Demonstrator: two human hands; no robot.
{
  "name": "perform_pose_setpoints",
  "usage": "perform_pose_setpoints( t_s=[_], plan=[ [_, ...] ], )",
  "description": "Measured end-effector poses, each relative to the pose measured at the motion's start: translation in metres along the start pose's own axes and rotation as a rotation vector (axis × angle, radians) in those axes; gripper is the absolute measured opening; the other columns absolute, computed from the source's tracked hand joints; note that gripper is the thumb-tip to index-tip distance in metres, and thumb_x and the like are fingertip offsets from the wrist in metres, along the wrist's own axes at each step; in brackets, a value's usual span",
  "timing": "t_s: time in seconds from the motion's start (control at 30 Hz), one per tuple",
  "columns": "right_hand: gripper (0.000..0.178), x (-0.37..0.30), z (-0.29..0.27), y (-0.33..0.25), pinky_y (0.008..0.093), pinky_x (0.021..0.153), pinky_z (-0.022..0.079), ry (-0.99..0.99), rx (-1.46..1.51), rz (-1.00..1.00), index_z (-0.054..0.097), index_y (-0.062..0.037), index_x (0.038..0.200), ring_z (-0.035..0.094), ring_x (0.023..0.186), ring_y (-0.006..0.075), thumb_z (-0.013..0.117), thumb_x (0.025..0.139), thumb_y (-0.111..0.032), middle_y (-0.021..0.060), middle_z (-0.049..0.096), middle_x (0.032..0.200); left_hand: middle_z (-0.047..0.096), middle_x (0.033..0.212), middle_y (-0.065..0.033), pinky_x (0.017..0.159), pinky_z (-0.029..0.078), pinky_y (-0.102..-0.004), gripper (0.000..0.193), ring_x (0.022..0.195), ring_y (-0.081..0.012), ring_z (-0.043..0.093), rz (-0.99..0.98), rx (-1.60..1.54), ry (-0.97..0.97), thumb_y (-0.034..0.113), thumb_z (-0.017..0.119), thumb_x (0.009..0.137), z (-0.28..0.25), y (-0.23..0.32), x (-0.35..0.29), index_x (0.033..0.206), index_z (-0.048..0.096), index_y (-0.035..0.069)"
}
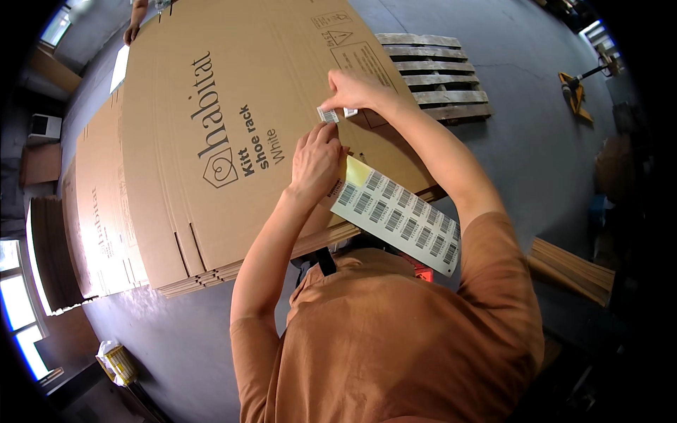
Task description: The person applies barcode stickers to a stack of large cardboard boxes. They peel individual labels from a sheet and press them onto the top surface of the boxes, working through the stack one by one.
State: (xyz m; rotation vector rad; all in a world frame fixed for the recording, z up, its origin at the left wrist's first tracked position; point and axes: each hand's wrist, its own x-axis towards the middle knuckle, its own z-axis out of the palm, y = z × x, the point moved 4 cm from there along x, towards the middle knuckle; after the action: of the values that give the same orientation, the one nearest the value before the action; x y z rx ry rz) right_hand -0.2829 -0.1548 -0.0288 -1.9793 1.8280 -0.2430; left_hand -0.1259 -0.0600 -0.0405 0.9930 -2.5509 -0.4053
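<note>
A large flat brown cardboard carton [261, 63] with dark print lies on top of a stack of similar flattened cartons in front of me. My right hand [356, 90] pinches a small white barcode label [328, 115] just above the carton. A second small white label [350, 112] shows under that hand. Close below, my left hand [315, 163] has its fingertips by the label's lower edge. Its fingers are closed on a sheet of barcode labels [398, 215], which slants down toward my chest. The sheet's upper corner is bare yellowish backing.
Beyond the stack lies a wooden pallet [444, 77], with a yellow pallet jack [577, 95] farther right. Another person's hand [131, 34] is at the stack's far left edge. More stacked cartons [106, 211] stand at left, and flat boards [571, 268] lie at right.
</note>
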Motion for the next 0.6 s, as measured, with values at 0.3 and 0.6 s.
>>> perform_pose_setpoints(
  t_s=[0.3, 0.6],
  plan=[
    [0.028, -0.108, 0.000, -0.031, 0.0226, 0.055, 0.042, 0.122, 1.079, 0.066, 0.057, 0.0004, 0.110, 0.053, 0.065, 0.0065, 0.069, 0.087, -0.009, 0.0066, 0.068, 0.089, 0.061, 0.112, -0.0106, 0.093, 0.043, -0.0406, 0.014, 0.112, -0.0291, 0.055, 0.065, -0.173, 0.122, 0.014, 0.066, 0.087, -0.031, 0.018, -0.114, 0.089, 0.062, 0.000],
    [0.026, -0.155, 0.080, -0.078, 0.0183, 0.045, 0.038, 0.096, 1.296, 0.299, 0.056, 0.0052, 0.106, 0.050, 0.051, 0.0047, 0.070, 0.085, -0.003, 0.0095, 0.068, 0.085, 0.058, 0.105, -0.0088, 0.083, 0.044, -0.0387, 0.015, 0.100, -0.0267, 0.056, 0.044, -0.120, 0.162, 0.016, 0.067, 0.087, -0.044, 0.020, -0.158, 0.092, 0.062, 0.003]
  ],
)
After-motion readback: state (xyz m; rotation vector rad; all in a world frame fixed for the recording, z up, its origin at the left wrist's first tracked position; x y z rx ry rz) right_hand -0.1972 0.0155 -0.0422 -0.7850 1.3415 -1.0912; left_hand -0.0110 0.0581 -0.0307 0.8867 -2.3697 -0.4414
